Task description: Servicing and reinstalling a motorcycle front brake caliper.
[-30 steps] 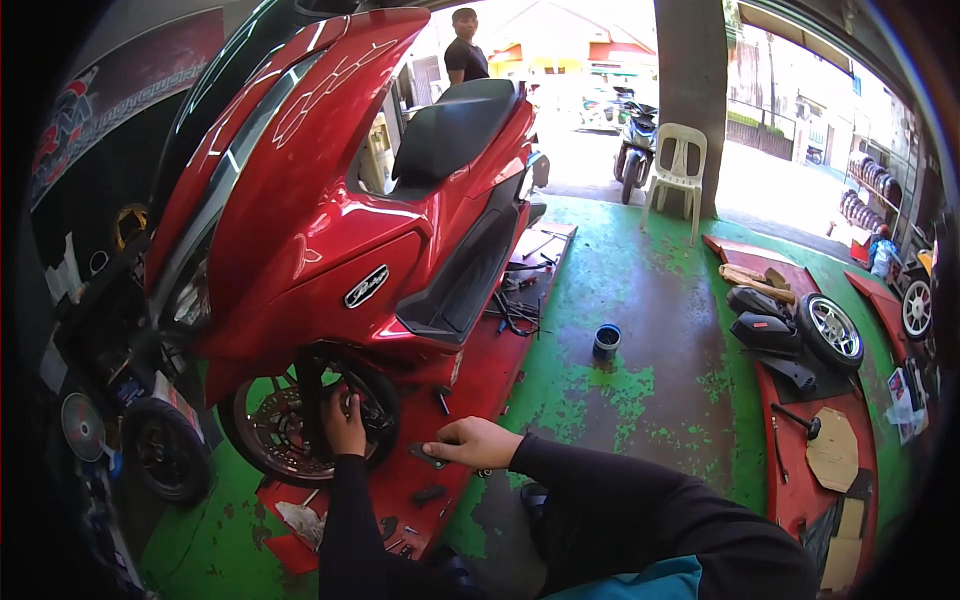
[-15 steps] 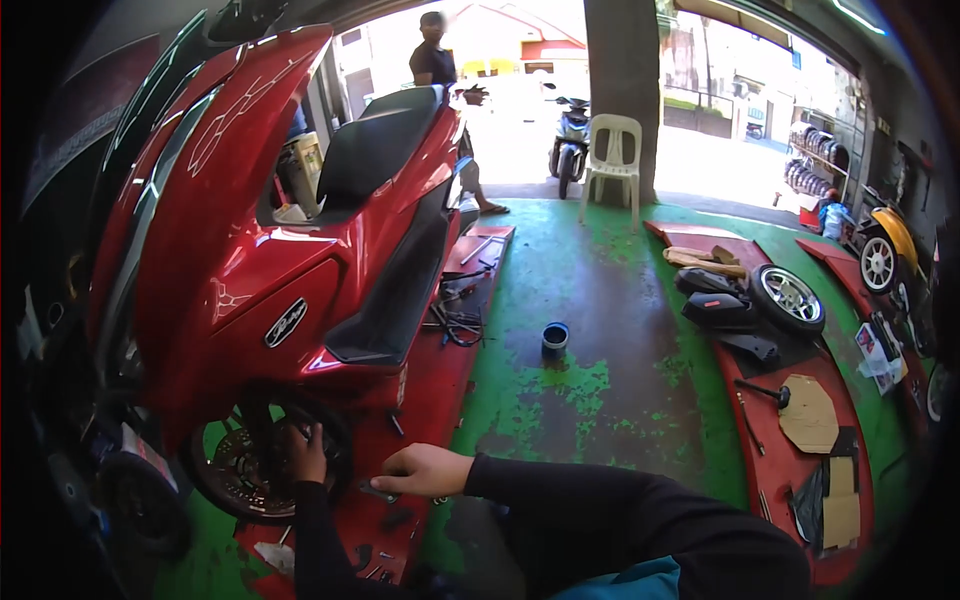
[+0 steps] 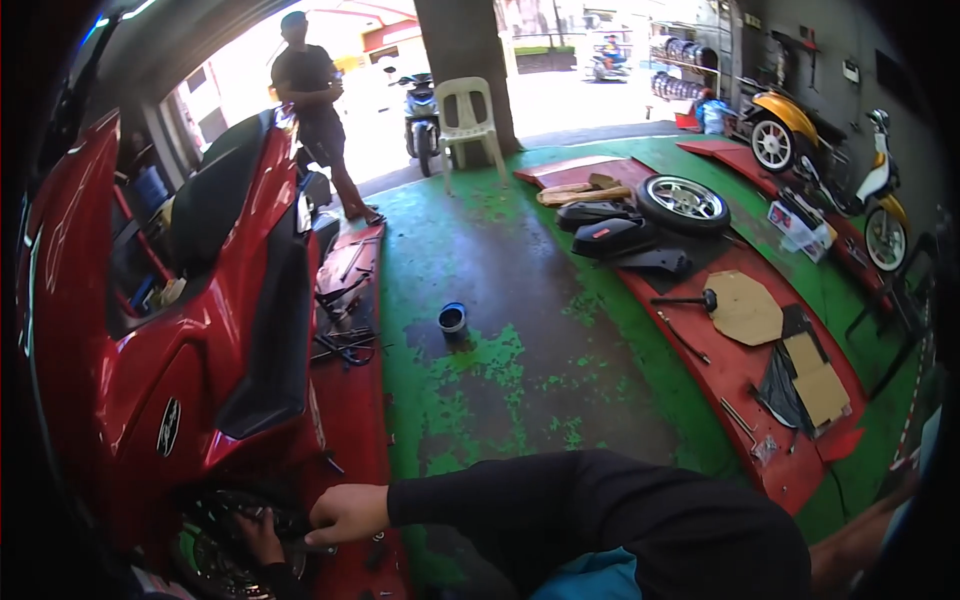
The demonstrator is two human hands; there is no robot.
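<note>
My left hand reaches to the front wheel of a red scooter, beside the brake disc, its fingers extended and slightly apart against the dark parts there. What the fingertips touch is in shadow. Just to its right, my right hand is closed around a metal hand tool; only a short grey end shows below the fingers, so its exact kind is hidden. The scooter stands on a red lift platform.
Loose parts and cables lie on the platform beside the scooter. A small tub stands on the green floor. The other red platform bears a wheel, a mallet and cardboard. A person stands near a white chair.
The view has swung right and tilted, so the scooter and both hands sit further left and lower. My hands are nearer each other at the wheel. The right hand keeps its hold on the metal tool.
</note>
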